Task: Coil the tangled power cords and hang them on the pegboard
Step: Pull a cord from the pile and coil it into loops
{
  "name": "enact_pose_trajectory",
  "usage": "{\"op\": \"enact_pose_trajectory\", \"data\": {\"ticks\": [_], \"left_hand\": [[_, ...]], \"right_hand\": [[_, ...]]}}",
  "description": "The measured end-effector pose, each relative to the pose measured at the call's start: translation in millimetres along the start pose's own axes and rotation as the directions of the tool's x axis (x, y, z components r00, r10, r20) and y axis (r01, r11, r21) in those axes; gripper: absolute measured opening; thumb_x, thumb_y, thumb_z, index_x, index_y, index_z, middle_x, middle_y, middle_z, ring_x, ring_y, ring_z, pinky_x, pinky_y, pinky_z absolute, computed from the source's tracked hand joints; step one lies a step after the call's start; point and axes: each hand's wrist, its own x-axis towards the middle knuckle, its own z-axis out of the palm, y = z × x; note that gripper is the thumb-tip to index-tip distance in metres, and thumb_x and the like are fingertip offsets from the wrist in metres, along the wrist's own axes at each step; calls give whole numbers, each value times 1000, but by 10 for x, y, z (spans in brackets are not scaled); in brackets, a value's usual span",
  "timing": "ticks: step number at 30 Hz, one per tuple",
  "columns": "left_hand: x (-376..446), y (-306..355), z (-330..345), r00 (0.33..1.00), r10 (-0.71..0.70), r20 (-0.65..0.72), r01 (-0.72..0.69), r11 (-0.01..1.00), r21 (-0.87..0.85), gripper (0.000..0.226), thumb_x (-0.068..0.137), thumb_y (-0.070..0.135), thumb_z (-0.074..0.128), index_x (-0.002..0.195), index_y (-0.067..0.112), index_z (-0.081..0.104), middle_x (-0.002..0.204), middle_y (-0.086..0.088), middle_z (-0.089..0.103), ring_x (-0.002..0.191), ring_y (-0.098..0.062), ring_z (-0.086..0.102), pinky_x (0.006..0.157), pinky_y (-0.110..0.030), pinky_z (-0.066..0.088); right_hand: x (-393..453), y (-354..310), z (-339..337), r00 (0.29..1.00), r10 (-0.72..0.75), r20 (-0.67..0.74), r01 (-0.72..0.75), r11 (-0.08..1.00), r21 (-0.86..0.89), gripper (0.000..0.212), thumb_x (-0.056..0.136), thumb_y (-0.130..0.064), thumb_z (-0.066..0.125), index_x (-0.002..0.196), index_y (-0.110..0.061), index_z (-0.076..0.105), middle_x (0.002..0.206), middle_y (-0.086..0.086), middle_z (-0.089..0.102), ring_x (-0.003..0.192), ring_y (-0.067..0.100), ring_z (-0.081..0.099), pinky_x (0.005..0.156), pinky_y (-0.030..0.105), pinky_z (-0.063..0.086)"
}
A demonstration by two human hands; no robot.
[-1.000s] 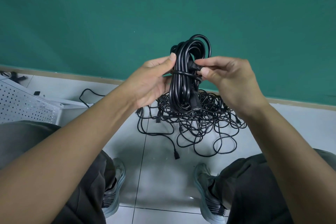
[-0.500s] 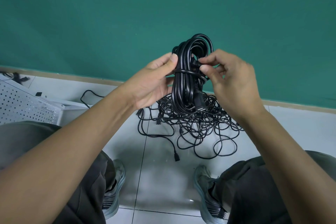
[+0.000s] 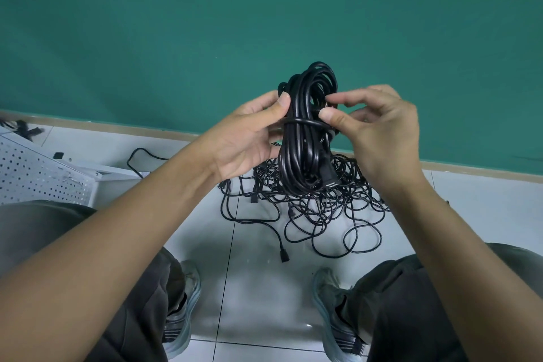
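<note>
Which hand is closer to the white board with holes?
Left. The left hand holds the coiled cord on the pegboard side; the right hand is farther across.

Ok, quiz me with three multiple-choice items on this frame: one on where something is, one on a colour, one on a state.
1. Where does the pegboard lie?
A. on the floor at the person's left
B. mounted on the green wall
C. across the person's knees

2. What colour is the tangled pile of cords on the floor?
A. white
B. orange
C. black

3. What state is the coiled cord in?
A. hung on a peg
B. held up in both hands, one turn wrapped round its middle
C. loose on the tiles

Answers:
1 A, the white perforated panel rests low at the left edge.
2 C, every strand is black against the pale tiles.
3 B, the left hand grips the bundle while the right hand pinches the cord at the wrap.
</note>
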Motion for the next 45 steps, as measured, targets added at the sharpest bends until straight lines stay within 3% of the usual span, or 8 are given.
{"op": "enact_pose_trajectory", "data": {"ticks": [8, 13, 18, 24, 31, 36, 39, 45], "left_hand": [[-1, 85, -48, 1000, 1, -22, -4, 990, -141, 53, 88, 45, 54, 131, 14, 61, 105, -2, 71, 92, -14, 69, 75, -29, 62], [2, 68, -83, 1000, -21, 20, 24, 986, -162, 61, 88, 50, 60, 136, 13, 60, 131, -15, 46, 113, -31, 38, 98, -43, 57], [-2, 27, -40, 998, -27, 56, 37, 982, -187, 56, 92, 39, 53, 137, 6, 54, 132, -17, 54, 103, -23, 72, 82, -32, 61], [42, 20, -85, 988, -64, 143, 98, 965, -244, 48, 84, 53, 68, 118, 20, 77, 129, -10, 25, 115, -28, 12, 94, -33, 57], [-26, 80, -44, 994, -102, 36, 107, 983, -151, 47, 93, 49, 44, 118, 16, 67, 88, 1, 74, 82, -14, 72, 75, -30, 62], [-54, 78, -120, 989, -147, 7, 147, 987, -70, 64, 88, 53, 51, 136, 13, 61, 115, -9, 71, 105, -23, 68, 96, -38, 59], [-54, 82, -105, 988, -149, -35, 148, 989, -28, 69, 87, 50, 55, 141, 8, 57, 125, -14, 63, 105, -24, 67, 86, -35, 63], [-28, 26, -105, 987, -159, -30, 159, 987, 13, 47, 87, 39, 63, 124, 11, 60, 110, -9, 63, 93, -23, 65, 73, -31, 61]], "right_hand": [[-29, 45, 46, 976, 125, 176, -180, 921, 345, 7, 101, -14, 62, 100, -7, 62, 92, 5, 65, 87, 15, 65, 86, 26, 55], [-47, 62, 43, 977, 72, 203, -123, 959, 255, 10, 104, -13, 57, 99, -7, 63, 91, 6, 71, 82, 14, 68, 80, 24, 55], [-95, 140, 108, 995, -34, 92, 28, 997, 65, 13, 108, -16, 50, 95, -16, 54, 87, 23, 61, 73, 23, 52, 67, 43, 47], [-150, 94, 185, 985, -172, 19, 172, 985, 1, 12, 109, -11, 45, 120, -10, 47, 88, 13, 59, 79, 30, 57, 73, 38, 47], [-119, 142, 145, 863, -503, 39, 487, 811, -324, 25, 103, 4, 48, 121, 3, 66, 92, 13, 68, 78, 17, 57, 79, 5, 39], [-97, 175, 102, 826, -526, 203, 562, 735, -380, 36, 93, 12, 53, 125, 4, 66, 86, 13, 64, 73, 24, 57, 76, 14, 44], [-61, 162, 53, 821, -489, 296, 571, 716, -402, 41, 89, 12, 51, 125, 2, 68, 82, 8, 60, 69, 24, 56, 65, 30, 47], [-53, 101, -8, 814, -346, 467, 538, 751, -382, 31, 92, 9, 49, 104, -5, 74, 79, 4, 61, 68, 13, 51, 64, 26, 44]]}}
